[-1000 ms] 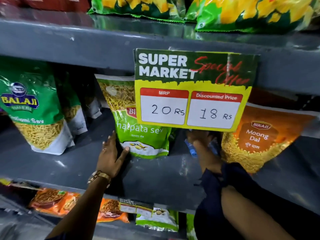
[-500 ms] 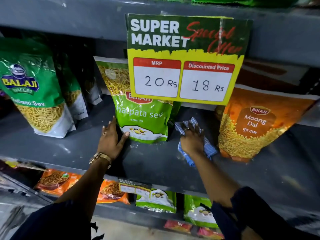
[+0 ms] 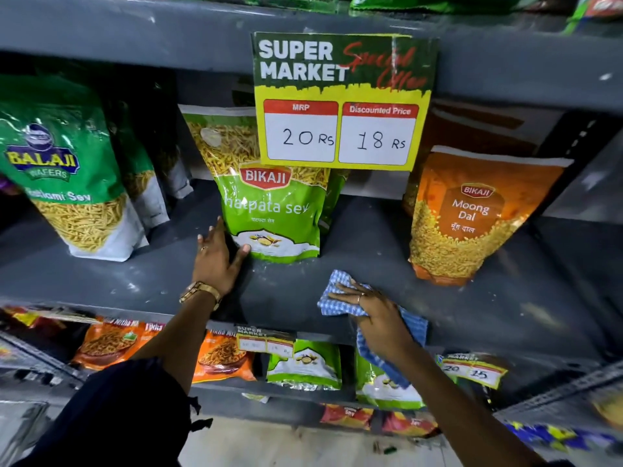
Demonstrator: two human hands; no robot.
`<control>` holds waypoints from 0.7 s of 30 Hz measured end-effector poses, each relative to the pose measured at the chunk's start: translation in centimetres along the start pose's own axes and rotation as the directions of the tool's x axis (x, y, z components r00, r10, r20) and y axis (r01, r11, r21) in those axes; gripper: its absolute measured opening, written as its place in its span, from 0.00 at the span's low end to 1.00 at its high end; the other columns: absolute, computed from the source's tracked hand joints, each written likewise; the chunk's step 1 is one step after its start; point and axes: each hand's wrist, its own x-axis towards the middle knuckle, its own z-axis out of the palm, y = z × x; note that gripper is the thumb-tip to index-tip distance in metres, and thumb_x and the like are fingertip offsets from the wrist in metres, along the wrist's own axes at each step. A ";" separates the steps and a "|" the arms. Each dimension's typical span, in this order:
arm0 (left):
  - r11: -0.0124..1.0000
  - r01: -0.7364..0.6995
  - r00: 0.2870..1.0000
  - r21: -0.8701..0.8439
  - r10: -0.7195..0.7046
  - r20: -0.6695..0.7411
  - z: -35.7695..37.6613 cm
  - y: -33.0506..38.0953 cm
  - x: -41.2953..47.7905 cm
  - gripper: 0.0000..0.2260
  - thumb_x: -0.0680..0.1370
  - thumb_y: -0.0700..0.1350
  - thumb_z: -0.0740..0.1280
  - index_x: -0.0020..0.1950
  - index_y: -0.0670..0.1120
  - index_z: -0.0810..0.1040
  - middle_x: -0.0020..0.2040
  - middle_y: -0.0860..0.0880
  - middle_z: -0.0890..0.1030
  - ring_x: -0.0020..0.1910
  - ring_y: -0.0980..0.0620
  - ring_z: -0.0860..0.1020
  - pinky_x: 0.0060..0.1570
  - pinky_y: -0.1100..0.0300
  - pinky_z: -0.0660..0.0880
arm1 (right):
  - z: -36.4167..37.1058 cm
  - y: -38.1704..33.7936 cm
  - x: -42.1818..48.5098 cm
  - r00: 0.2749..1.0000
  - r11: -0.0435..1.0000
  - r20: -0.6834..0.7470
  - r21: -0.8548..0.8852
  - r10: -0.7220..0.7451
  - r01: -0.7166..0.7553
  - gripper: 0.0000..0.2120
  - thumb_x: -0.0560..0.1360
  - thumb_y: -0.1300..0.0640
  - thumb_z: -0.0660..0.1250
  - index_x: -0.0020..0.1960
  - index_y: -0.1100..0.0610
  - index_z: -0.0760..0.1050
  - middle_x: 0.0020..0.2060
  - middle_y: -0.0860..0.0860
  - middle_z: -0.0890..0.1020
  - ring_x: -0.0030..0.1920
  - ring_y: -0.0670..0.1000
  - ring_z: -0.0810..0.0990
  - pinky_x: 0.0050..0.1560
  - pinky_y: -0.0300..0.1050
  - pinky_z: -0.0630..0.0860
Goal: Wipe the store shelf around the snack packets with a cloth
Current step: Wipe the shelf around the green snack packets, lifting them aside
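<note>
A dusty grey shelf [image 3: 354,227] carries upright snack packets. My left hand [image 3: 217,261] lies flat on the shelf, its fingers and thumb against the lower left corner of the light green Bikaji sev packet [image 3: 273,210]. My right hand [image 3: 374,315] presses a blue checked cloth [image 3: 332,298] onto the shelf's front edge, between the green packet and the orange Moong Dal packet [image 3: 472,217]. Part of the cloth hangs over the edge below my wrist.
A dark green Balaji packet [image 3: 64,176] stands at the left with more packets behind it. A Super Market price sign [image 3: 340,99] hangs from the shelf above. Lower shelves hold orange and green packets [image 3: 303,362] and small price tags.
My right hand has dragged the cloth from deep between the two packets forward to the shelf's front edge. The left hand has stayed at the green packet. The camera has tilted down.
</note>
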 end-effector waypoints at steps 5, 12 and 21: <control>1.000 0.005 1.000 0.018 -0.004 -0.009 -0.1 0.1 -0.1 0.33 0.77 0.57 0.59 0.75 0.40 0.52 0.73 0.37 0.63 0.73 0.36 0.58 0.73 0.47 0.45 | -3.9 0.9 3.0 0.989 0.947 -0.071 0.306 0.126 -0.099 0.20 0.69 0.68 0.65 0.49 0.44 0.80 0.50 0.42 0.82 0.52 0.38 0.79 0.59 0.31 0.71; 0.995 0.074 0.997 0.072 -0.072 -0.030 -0.3 0.7 -1.2 0.31 0.78 0.56 0.60 0.75 0.41 0.54 0.74 0.34 0.59 0.75 0.38 0.52 0.73 0.47 0.48 | -0.2 2.3 5.5 0.993 0.991 -0.040 -0.073 0.108 -0.111 0.25 0.66 0.72 0.61 0.58 0.54 0.77 0.60 0.56 0.80 0.62 0.57 0.75 0.68 0.51 0.68; 0.996 0.057 0.997 0.063 -0.054 -0.046 -0.2 -0.3 -0.6 0.27 0.77 0.54 0.64 0.70 0.40 0.65 0.68 0.31 0.67 0.73 0.37 0.56 0.73 0.43 0.49 | 1.0 -4.6 7.3 0.946 0.987 0.280 0.037 -0.163 0.159 0.33 0.61 0.72 0.52 0.59 0.51 0.77 0.62 0.54 0.78 0.66 0.49 0.71 0.70 0.42 0.64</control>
